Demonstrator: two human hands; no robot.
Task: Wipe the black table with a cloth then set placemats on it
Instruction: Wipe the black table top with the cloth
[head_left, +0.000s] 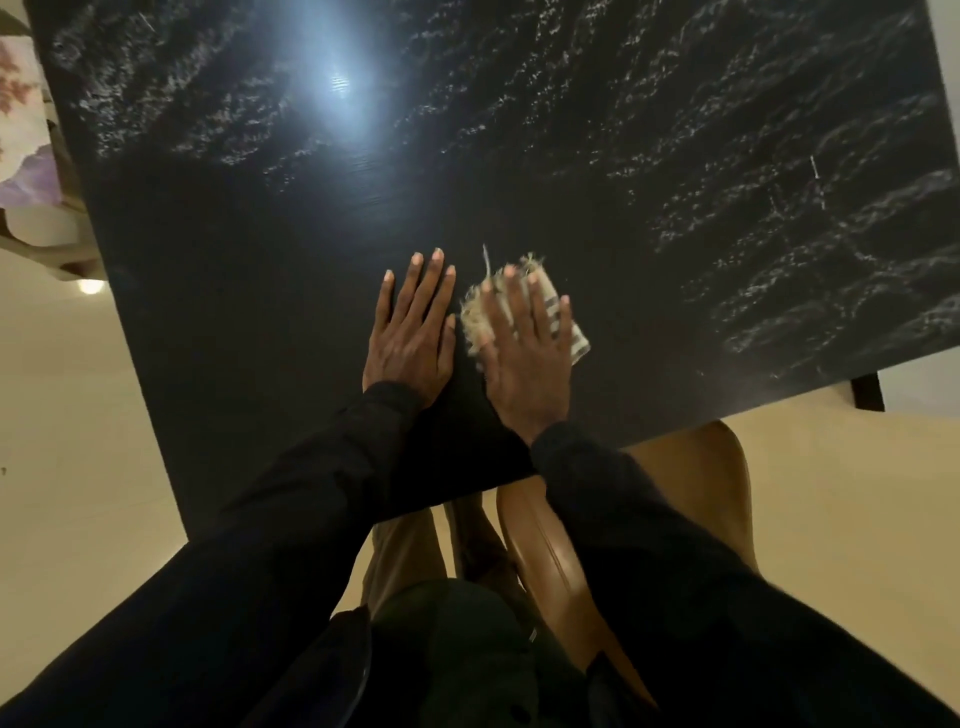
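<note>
From the head view, the person leans over the near corner of the table (597, 130), both dark sleeves reaching forward. The left hand (410, 332) lies flat on the tabletop, palm down, fingers straight and together, holding nothing; it seems to serve as a brace. Just beside it, the right hand (524, 358) presses the cloth (577, 344) against the surface with spread, straight fingers, not curled round it. The cloth is a small, pale, frayed piece, mostly under the palm, and both it and the hand are slightly blurred.

The dark patch around the hands looks even, while whitish streaks (753, 218) cover the far and right parts of the table, and a lamp's glare (337, 85) sits on the far left. Judging by this, wiping is under way and covers only the near corner so far; most of the top is probably left to do. No placemat shows on the table, so that step is not yet begun. A flowered fabric (21, 104) at the left edge is too cropped to identify. A brown chair (680, 493) stands under the near edge.
</note>
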